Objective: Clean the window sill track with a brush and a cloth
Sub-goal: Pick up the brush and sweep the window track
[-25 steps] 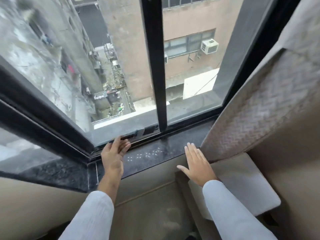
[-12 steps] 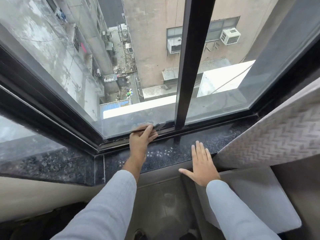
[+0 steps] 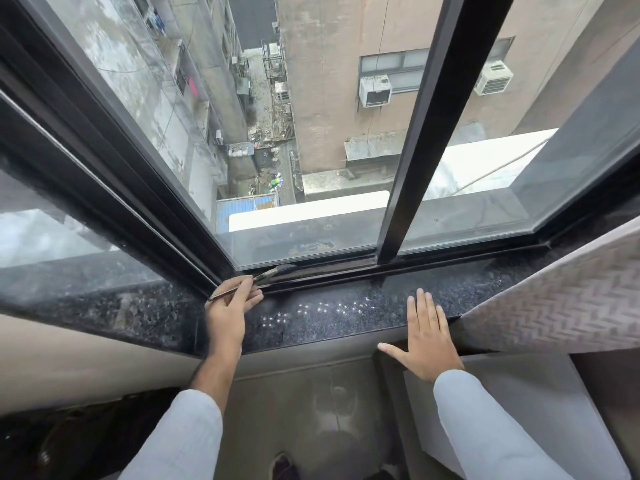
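Head view, looking down at a dark window frame and sill. Left hand reached forward from a pale sleeve, forearm bare, wrist over the speckled stone sill, fingers curled around the thin handle of a brush. Handle slanting up and to the right from the hand; dark bristle end lying in the window sill track, near the left corner of the frame, just below the glass. Bristles slightly blurred, so contact with the track floor probably, not certainly. Right hand flat and released, palm down, fingers together and pointing at the window, thumb spread left, resting on the sill's front edge, holding nothing. Textured curtain just beside that hand, on its right. Black upright bar dividing the panes above the track.
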Motion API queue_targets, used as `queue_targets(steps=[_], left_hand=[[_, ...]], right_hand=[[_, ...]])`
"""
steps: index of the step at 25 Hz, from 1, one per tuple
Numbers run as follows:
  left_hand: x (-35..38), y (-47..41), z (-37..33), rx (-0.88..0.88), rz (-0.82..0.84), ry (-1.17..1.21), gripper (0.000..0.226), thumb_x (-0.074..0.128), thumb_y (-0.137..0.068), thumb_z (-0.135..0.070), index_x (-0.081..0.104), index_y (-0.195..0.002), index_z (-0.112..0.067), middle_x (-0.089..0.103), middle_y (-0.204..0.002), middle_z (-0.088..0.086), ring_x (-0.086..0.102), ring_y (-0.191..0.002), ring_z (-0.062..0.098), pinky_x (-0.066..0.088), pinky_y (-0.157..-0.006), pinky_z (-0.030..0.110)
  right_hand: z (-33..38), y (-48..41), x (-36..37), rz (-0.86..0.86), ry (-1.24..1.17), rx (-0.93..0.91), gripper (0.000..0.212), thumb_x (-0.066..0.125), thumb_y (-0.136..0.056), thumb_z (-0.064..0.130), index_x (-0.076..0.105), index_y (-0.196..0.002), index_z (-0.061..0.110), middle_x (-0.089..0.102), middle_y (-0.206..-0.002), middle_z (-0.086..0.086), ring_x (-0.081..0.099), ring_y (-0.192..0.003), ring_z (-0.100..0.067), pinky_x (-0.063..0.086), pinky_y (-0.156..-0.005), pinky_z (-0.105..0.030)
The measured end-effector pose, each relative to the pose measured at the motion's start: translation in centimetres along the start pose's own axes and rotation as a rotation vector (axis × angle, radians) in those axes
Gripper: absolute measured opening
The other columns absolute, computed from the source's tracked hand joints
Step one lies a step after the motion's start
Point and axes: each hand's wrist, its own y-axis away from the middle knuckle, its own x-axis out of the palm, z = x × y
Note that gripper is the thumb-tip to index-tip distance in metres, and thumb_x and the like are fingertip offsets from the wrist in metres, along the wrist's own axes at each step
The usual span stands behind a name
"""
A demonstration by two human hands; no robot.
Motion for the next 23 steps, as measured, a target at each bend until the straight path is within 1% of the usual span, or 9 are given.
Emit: queue_targets(steps=[3,5,7,9,12,14,17,20,23], left_hand=[[-2.0,1.0,-2.6,0.259,-0.098,-0.338,0.02,0.064,-0.101,-0.027,0.077,-0.088,-0.034,0.075,-0.074,-0.001,0.077,-0.064,0.02,0.069,-0.063,0.036],[-3.0,1.6,-4.2,0.481,-0.086,-0.642,0.013,0.061,-0.102,-0.031,0.073,-0.097,-0.029,0.07,-0.085,0.003,0.075,-0.059,0.016,0.065,-0.063,0.035],[-2.8,2.1,-5.2,0.608,-0.057,-0.869,0.009,0.064,-0.102,-0.024,0.072,-0.101,-0.021,0.065,-0.088,0.007,0.072,-0.063,0.023,0.063,-0.066,0.039],[-1.4,2.5,-5.5,0.636,-0.03,-1.03,0.009,0.066,-0.1,-0.019,0.073,-0.102,-0.014,0.064,-0.09,0.01,0.068,-0.069,0.032,0.061,-0.066,0.042],[1.3,2.5,-4.9,0.566,0.077,-1.184,0.01,0.066,-0.098,-0.016,0.072,-0.102,-0.009,0.062,-0.096,0.014,0.066,-0.072,0.04,0.058,-0.067,0.043],[2.9,2.5,-4.1,0.522,0.16,-1.235,0.01,0.066,-0.098,-0.015,0.07,-0.103,-0.007,0.061,-0.1,0.015,0.066,-0.074,0.04,0.058,-0.07,0.045],[5.8,3.4,-2.9,0.579,0.272,-1.207,0.008,0.066,-0.097,-0.013,0.068,-0.1,-0.006,0.061,-0.1,0.013,0.065,-0.071,0.037,0.059,-0.067,0.043],[9.2,4.8,-1.8,0.676,0.394,-1.081,0.005,0.067,-0.096,-0.011,0.067,-0.1,-0.009,0.063,-0.103,0.008,0.065,-0.076,0.03,0.058,-0.068,0.04],[12.3,6.0,-0.7,0.728,0.439,-0.906,0.009,0.065,-0.1,-0.016,0.07,-0.108,-0.017,0.067,-0.107,-0.001,0.065,-0.086,0.015,0.057,-0.078,0.031]], right_hand=[[-0.1,-0.2,0.2,-0.004,0.006,0.001,0.129,0.005,-0.074,0.096,0.0,-0.161,0.001,-0.006,-0.173,-0.022,-0.006,-0.161,-0.036,0.008,-0.131,-0.056],[0.0,-0.2,0.3,-0.004,0.007,0.001,0.129,0.007,-0.075,0.096,0.002,-0.161,0.0,-0.004,-0.173,-0.023,-0.004,-0.161,-0.036,0.01,-0.131,-0.056],[0.0,-0.2,0.4,-0.008,-0.001,0.002,0.129,0.01,-0.076,0.096,0.006,-0.161,-0.001,0.0,-0.173,-0.024,-0.001,-0.161,-0.037,0.012,-0.131,-0.057],[0.0,-0.3,0.4,0.0,-0.005,0.001,0.129,0.009,-0.075,0.096,0.004,-0.161,0.0,-0.002,-0.173,-0.023,-0.002,-0.161,-0.037,0.012,-0.131,-0.057],[-0.1,-0.4,0.4,-0.002,-0.014,0.001,0.129,0.006,-0.075,0.097,-0.003,-0.161,0.002,-0.008,-0.173,-0.022,-0.007,-0.161,-0.035,0.008,-0.131,-0.055],[-0.1,-0.3,0.5,-0.003,-0.01,-0.002,0.129,0.004,-0.074,0.098,-0.006,-0.161,0.002,-0.011,-0.173,-0.021,-0.009,-0.161,-0.035,0.005,-0.131,-0.055],[-0.2,-0.3,0.5,-0.015,-0.033,-0.005,0.128,0.01,-0.077,0.097,-0.002,-0.161,0.002,-0.007,-0.173,-0.022,-0.006,-0.161,-0.036,0.008,-0.131,-0.056],[-0.1,-0.2,0.6,-0.012,-0.042,-0.01,0.127,0.014,-0.079,0.097,-0.003,-0.161,0.002,-0.006,-0.173,-0.022,-0.004,-0.161,-0.036,0.01,-0.131,-0.057],[-0.2,-0.2,0.6,-0.015,-0.056,-0.009,0.126,0.014,-0.079,0.097,-0.002,-0.161,0.002,-0.006,-0.173,-0.022,-0.005,-0.161,-0.036,0.011,-0.131,-0.057]])
